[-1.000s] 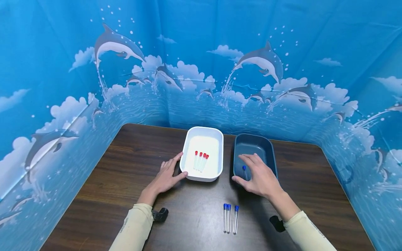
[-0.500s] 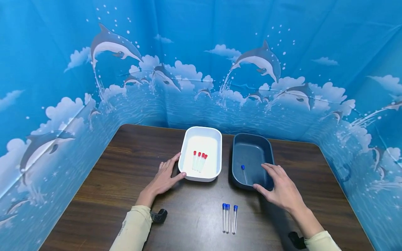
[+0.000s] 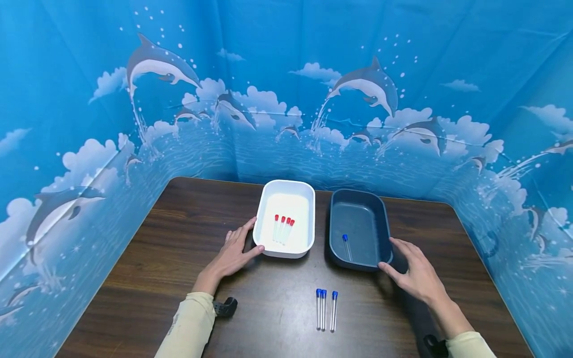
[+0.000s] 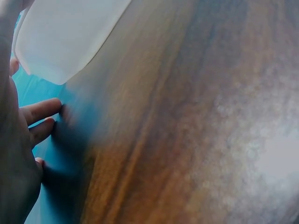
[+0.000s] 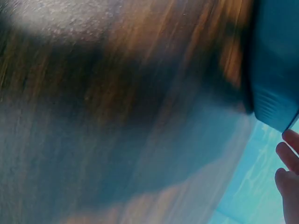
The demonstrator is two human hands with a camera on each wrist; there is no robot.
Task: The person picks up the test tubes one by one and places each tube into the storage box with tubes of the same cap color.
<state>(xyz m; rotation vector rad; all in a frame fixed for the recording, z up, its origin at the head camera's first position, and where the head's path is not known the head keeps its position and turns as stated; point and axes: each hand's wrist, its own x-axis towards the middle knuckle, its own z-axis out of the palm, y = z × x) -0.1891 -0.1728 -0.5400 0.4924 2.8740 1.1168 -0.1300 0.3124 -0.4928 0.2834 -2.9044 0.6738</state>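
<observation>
Nearest the person, three clear plastic tubes with blue caps lie side by side on the dark wood-grain tabletop, caps pointing away, two touching and the third just beside them; neither hand touches them. Beyond them, the right hand rests with relaxed, spread fingers at the near right corner of the dark blue rounded plastic tray, its thumb at the rim and nothing held; the right wrist view shows only fingertips beside that tray's blurred outer wall. The left hand lies likewise spread, fingers straight along the left wall of the white rounded plastic tray and thumb against its near corner, as if steadying it; the left wrist view, also blurred, shows the fingers straight beside the white wall. Inside the blue tray lies one single blue-capped clear tube, near its left wall. Inside the white tray, four clear tubes with red caps lie together in a row. Judged from how things lie, the sorting by cap colour is more than half done: all visible red-capped tubes are in the white tray, one blue-capped tube is in the blue tray, and three blue-capped ones remain outside it. Farthest off, a blue backdrop printed with dolphins and clouds surrounds the tabletop.
</observation>
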